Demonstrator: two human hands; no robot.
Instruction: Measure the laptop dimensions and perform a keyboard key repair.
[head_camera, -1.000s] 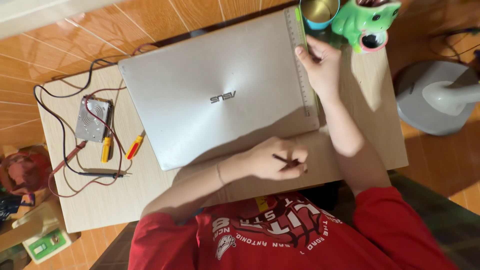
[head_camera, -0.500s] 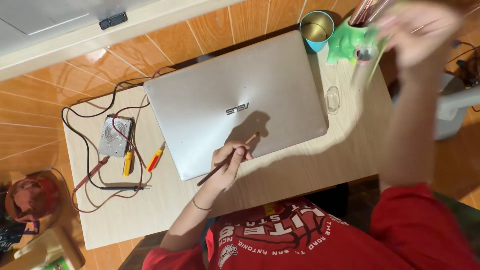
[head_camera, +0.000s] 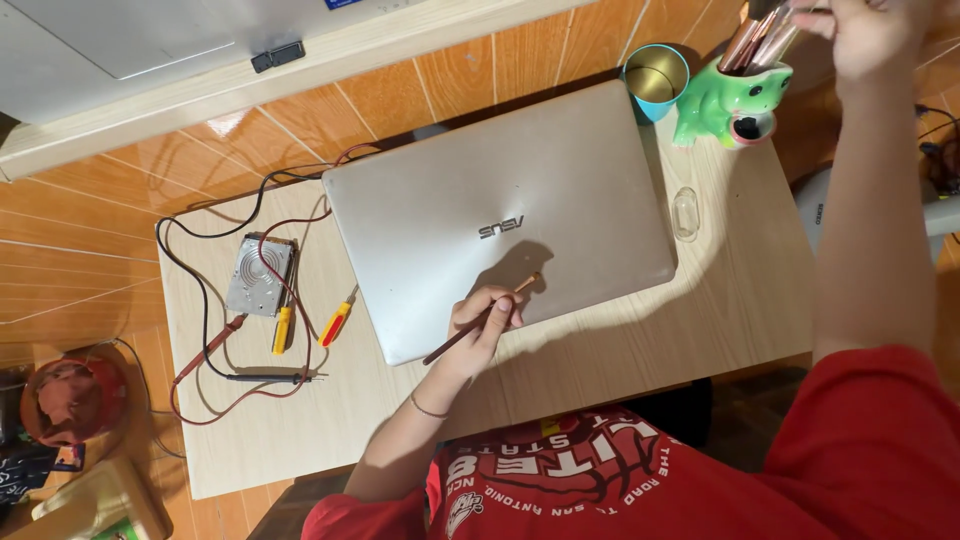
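A hard drive (head_camera: 260, 275), two screwdrivers (head_camera: 308, 326) and red and black probe leads (head_camera: 215, 340) lie at my desk's (head_camera: 620, 350) left; blue cup (head_camera: 655, 80) upper right.

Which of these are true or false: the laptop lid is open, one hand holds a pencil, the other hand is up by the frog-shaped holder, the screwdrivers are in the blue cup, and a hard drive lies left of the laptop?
1. The laptop lid is open. False: it lies closed on the table.
2. The left hand holds a pencil. True.
3. The right hand is up by the green frog holder. True: it is at the tools standing in it.
4. The screwdrivers are in the blue cup. False: they lie on the table, left of the laptop.
5. A hard drive lies left of the laptop. True.
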